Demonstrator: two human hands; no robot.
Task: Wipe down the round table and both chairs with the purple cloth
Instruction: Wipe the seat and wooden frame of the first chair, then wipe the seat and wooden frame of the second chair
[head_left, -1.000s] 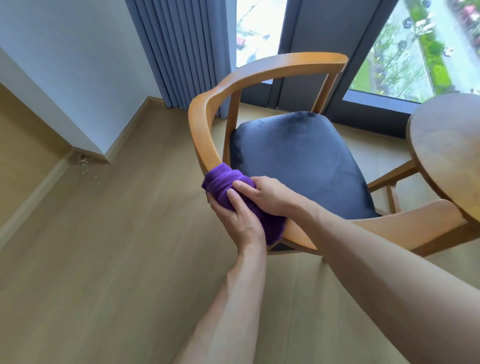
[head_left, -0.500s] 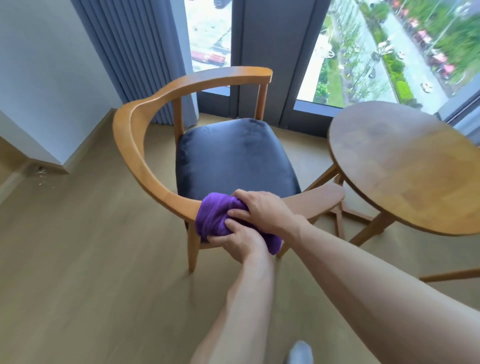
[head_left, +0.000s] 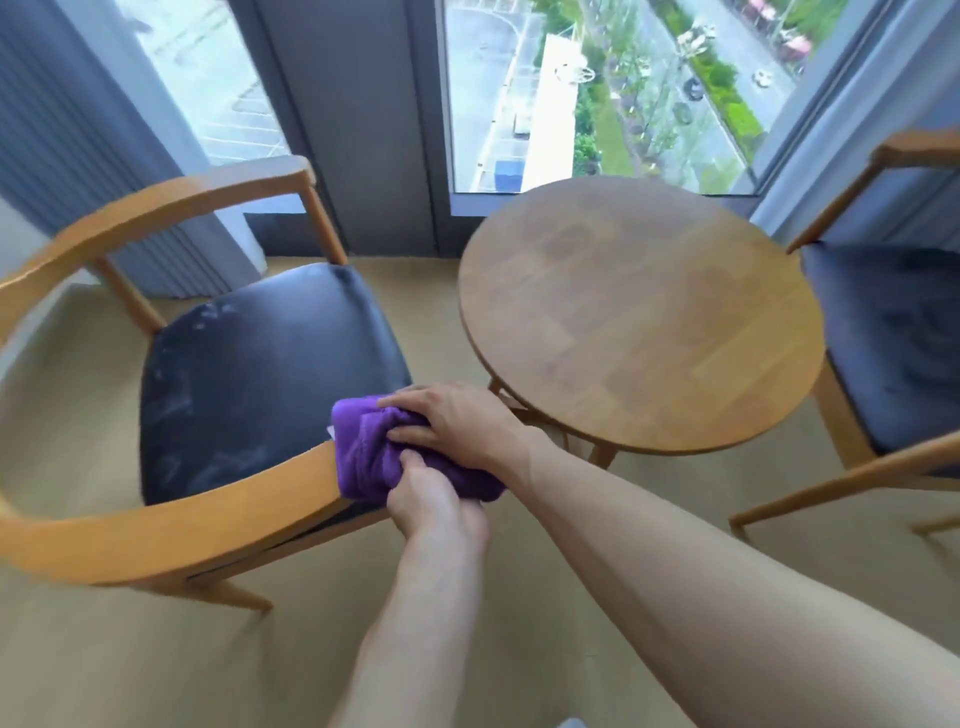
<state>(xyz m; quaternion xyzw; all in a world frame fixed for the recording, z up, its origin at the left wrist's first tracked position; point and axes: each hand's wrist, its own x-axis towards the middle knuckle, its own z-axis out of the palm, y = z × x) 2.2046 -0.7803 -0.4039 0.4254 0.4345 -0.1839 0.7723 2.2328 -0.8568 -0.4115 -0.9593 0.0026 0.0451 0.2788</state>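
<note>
I see the purple cloth (head_left: 374, 447) bunched at frame centre on the tip of the left chair's (head_left: 171, 525) armrest. My right hand (head_left: 457, 421) curls over it; my left hand (head_left: 426, 499) grips it from below. The round table (head_left: 639, 317) sits just right.

Cloth (head_left: 366, 447) bunched beneath the fingers (head_left: 402, 434), over the armrest end of the left chair (head_left: 171, 519). Worktop (head_left: 639, 312) right of and beyond the fingers; second chair (head_left: 893, 332) farther right; window (head_left: 597, 88) behind all three.
</note>
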